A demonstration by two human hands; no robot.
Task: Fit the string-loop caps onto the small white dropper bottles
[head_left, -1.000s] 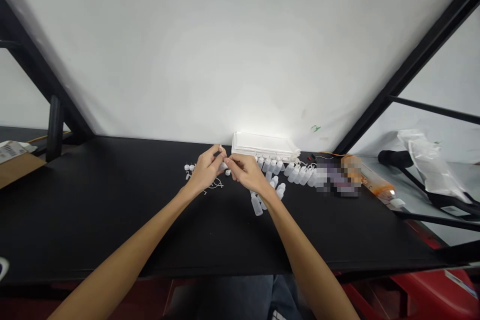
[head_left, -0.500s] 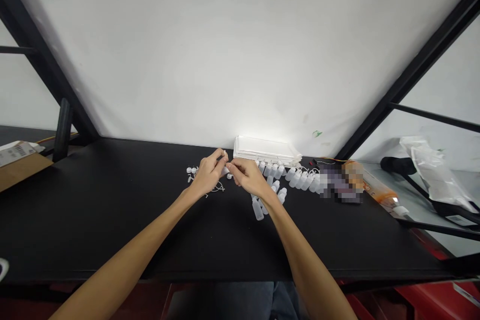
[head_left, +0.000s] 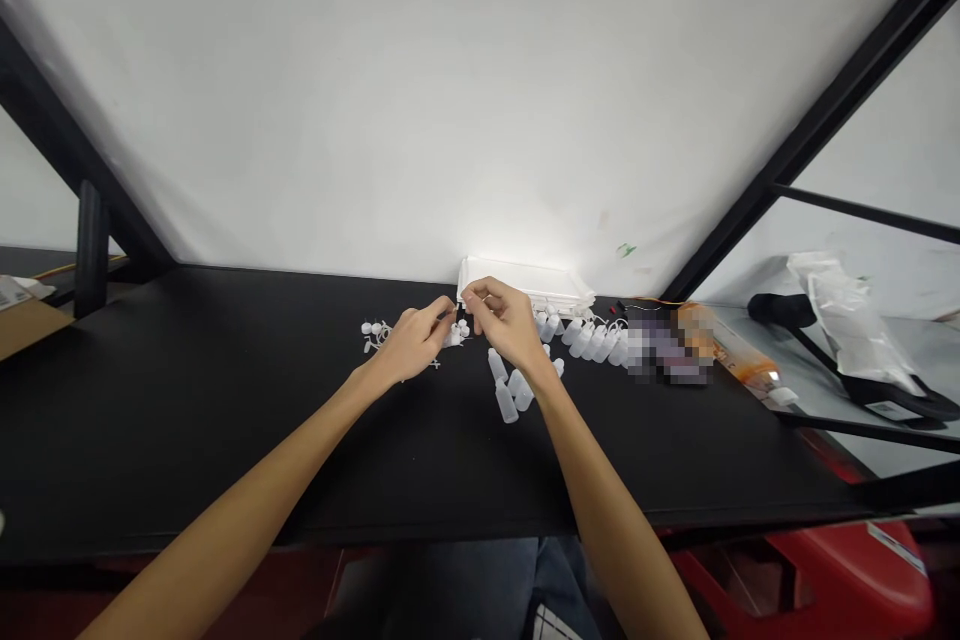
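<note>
Over the middle of the black table, my left hand (head_left: 415, 340) has its fingers pinched together around something too small to make out. Just to its right and slightly higher, my right hand (head_left: 502, 320) also has thumb and fingertips pressed together, with what they hold hidden. The fingertips of both hands are close to each other. White caps with thin tubes (head_left: 373, 330) lie beside and partly behind my left hand. Several small translucent bottles (head_left: 506, 402) lie below my right hand. A row of capped bottles (head_left: 596, 342) extends to the right of it.
Behind my right hand, a stack of white sheets (head_left: 525, 280) rests against the wall. Further right on the table are an orange-and-clear package (head_left: 739, 355) and a pixelated item. Cardboard (head_left: 30, 325) sits at the far left; a red stool (head_left: 847, 585) stands below.
My right hand has lifted and turned, its fingertips now higher. The small white piece seen between my hands is no longer visible there. The whole view has shifted slightly.
</note>
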